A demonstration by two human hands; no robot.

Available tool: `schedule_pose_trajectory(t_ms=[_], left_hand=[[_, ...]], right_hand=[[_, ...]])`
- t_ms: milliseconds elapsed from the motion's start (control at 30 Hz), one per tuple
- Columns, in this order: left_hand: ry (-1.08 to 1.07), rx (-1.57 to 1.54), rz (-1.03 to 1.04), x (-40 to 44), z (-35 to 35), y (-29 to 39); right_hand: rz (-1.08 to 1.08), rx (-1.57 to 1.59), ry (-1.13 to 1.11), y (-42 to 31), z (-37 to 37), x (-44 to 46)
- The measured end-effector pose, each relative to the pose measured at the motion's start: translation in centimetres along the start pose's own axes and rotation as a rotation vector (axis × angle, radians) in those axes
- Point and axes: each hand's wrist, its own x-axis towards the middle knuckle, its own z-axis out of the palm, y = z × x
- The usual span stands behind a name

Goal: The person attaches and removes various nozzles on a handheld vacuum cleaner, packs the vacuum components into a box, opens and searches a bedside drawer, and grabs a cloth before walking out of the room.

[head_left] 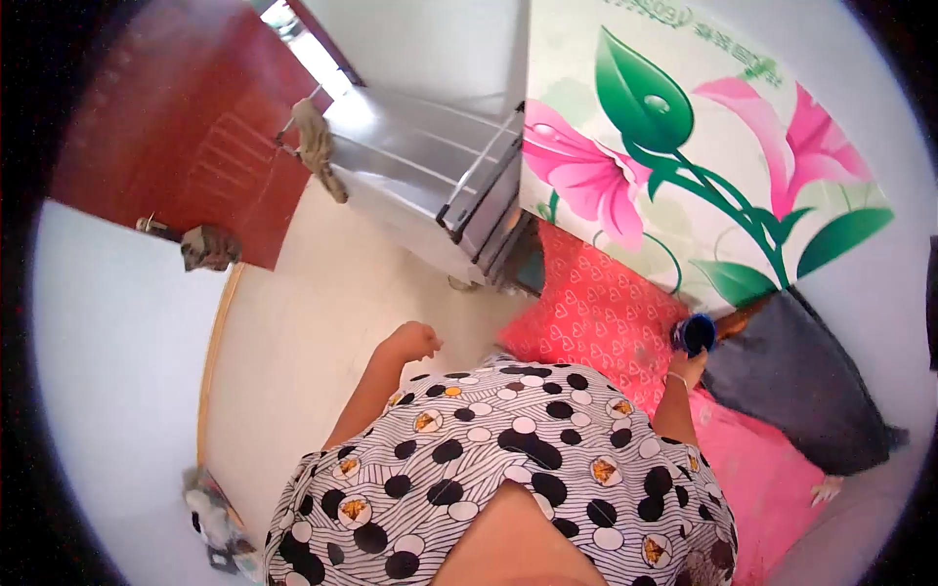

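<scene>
My right hand (688,367) is at the near side of a dark blue cup (681,334), its fingers wrapped against the cup's lower edge. The cup's dark round opening faces the camera, and what is inside cannot be made out. Around the cup lie a red pillow with heart outlines (606,313) and a dark grey cushion (796,376). My left hand (418,341) hangs over the pale floor with its fingers curled together and nothing visible in them.
A silvery metal rack (410,146) with a cloth on its corner stands ahead. Behind the pillow is a flower-painted panel (723,156). A red door (186,127) is at the upper left, a pink bedsheet (752,479) at the lower right.
</scene>
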Motion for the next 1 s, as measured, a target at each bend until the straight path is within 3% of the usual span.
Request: schedule_pose_trajectory(t_ms=[100,267,467,533,633,800,900,1000], left_hand=[[0.068,-0.092,-0.095,-3.0,-2.3,1.1],[0.19,-0.072,-0.17,-5.4,-6.5,-1.7],[0.483,0.045,-0.241,-8.9,-14.5,-2.8],[0.791,0.144,-0.114,-9.3,-18.5,-3.9],[0.909,0.164,-0.128,-7.5,-26.9,2.9],[1.015,0.218,-0.08,-6.5,-38.6,7.1],[1.031,0.198,-0.086,-4.6,-41.5,8.1],[1.032,0.15,-0.092,-2.4,-43.0,4.6]], right_hand=[[-0.099,0.0,0.019,3.4,2.1,0.4],[-0.203,0.044,-0.041,2.8,-0.1,-2.7],[0.005,-0.125,0.067,7.4,1.8,-3.4],[0.028,0.048,0.332,8.2,1.5,-5.4],[0.345,-0.078,0.667,18.1,9.4,-5.2],[0.24,-0.123,0.334,4.4,1.9,-13.0],[0.126,-0.05,0.183,0.0,1.5,-15.4],[0.0,0.051,0.075,-3.3,1.3,-17.0]])
